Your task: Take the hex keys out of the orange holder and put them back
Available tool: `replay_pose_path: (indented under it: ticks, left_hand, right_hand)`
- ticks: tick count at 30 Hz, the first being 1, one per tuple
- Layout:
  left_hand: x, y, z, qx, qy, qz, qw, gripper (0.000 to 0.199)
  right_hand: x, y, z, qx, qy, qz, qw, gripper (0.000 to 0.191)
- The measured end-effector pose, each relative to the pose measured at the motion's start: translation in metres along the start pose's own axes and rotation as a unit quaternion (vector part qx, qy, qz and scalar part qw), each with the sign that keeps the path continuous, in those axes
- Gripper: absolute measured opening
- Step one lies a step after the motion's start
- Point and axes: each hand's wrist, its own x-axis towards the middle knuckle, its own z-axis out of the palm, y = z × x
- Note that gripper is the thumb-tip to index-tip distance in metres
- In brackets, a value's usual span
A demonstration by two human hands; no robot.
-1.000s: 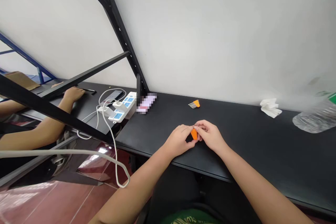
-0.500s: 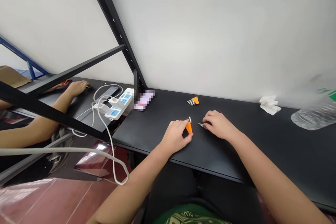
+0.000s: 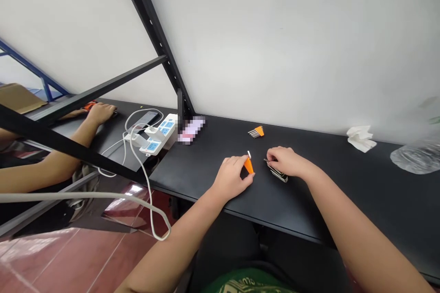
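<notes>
Presently, head view only. Left hand (image 3: 231,177) resting on black surface (image 3: 343,197), near-centre, grip closed round small orange holder (image 3: 249,165) w/ a short metal bit sticking up at its far end. Right hand (image 3: 287,162) just right of it, palm down on surface, fingers curled together over a loose bunch of thin metal keys (image 3: 278,173) lying flat; touching them for sure, but can't tell whether properly gripped or just pressed down. Hands near each other, not touching.

Farther back, toward wall: second orange holder w/ keys fanned out (image 3: 256,132), well apart from both hands. Far right: crumpled white tissue (image 3: 360,138), then clear plastic bag (image 3: 414,158) at frame edge. Left of centre: blurred pink-ish item (image 3: 191,130) beside white power strip (image 3: 156,135) w/ blue sockets, white cables trailing off near edge. Black shelf frame (image 3: 151,27) slanting across upper left. Beyond it, another person's hand (image 3: 100,112) on neighbouring surface, something orange by fingertips.
</notes>
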Motion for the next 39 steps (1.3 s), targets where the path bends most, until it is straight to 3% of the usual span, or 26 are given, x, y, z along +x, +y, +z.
replay_pose_path:
  ticks: [4, 7, 10, 14, 17, 20, 24, 27, 29, 31, 35, 39]
  left_hand:
    - [0.001, 0.0, 0.001, 0.008, 0.021, 0.005, 1.0, 0.047]
    - [0.001, -0.001, 0.001, 0.005, 0.033, 0.022, 0.999, 0.047]
    - [0.0, -0.002, 0.001, 0.002, 0.034, 0.037, 0.999, 0.045]
    - [0.0, 0.0, -0.002, 0.0, 0.018, 0.039, 0.999, 0.042]
    - [0.001, 0.002, -0.005, -0.006, -0.01, 0.047, 0.999, 0.038]
    - [0.002, 0.005, -0.005, -0.018, -0.025, 0.073, 0.997, 0.038]
    - [0.003, 0.008, -0.003, -0.029, -0.014, 0.067, 0.997, 0.027]
    - [0.003, 0.009, -0.002, -0.044, -0.022, 0.047, 0.998, 0.017]
    - [0.003, 0.007, -0.002, -0.045, -0.012, 0.036, 0.998, 0.022]
    - [0.002, 0.005, -0.002, -0.035, 0.015, 0.024, 0.999, 0.033]
    - [0.0, 0.002, -0.003, -0.029, 0.033, 0.034, 0.998, 0.045]
    - [0.002, 0.003, -0.004, -0.026, -0.003, 0.05, 0.998, 0.037]
  right_hand:
    - [-0.012, -0.006, 0.003, 0.068, 0.12, -0.104, 0.985, 0.012]
    - [-0.015, -0.014, 0.012, 0.084, 0.157, -0.202, 0.963, 0.015]
    - [-0.013, -0.02, 0.02, 0.057, 0.194, -0.238, 0.95, 0.019]
    - [-0.015, -0.024, 0.019, 0.044, 0.178, -0.236, 0.954, 0.025]
    - [-0.019, -0.026, 0.014, 0.097, 0.129, -0.206, 0.965, 0.021]
    - [-0.019, -0.033, 0.018, 0.147, 0.122, -0.17, 0.967, 0.019]
    - [-0.013, -0.05, 0.038, 0.191, 0.167, -0.166, 0.953, 0.04]
    - [-0.007, -0.062, 0.052, 0.207, 0.162, -0.187, 0.946, 0.056]
    - [-0.006, -0.062, 0.053, 0.233, 0.165, -0.193, 0.939, 0.061]
    - [-0.007, -0.056, 0.048, 0.262, 0.195, -0.193, 0.925, 0.055]
    - [-0.009, -0.038, 0.034, 0.272, 0.221, -0.185, 0.918, 0.018]
    - [-0.01, -0.038, 0.033, 0.232, 0.197, -0.182, 0.935, 0.027]
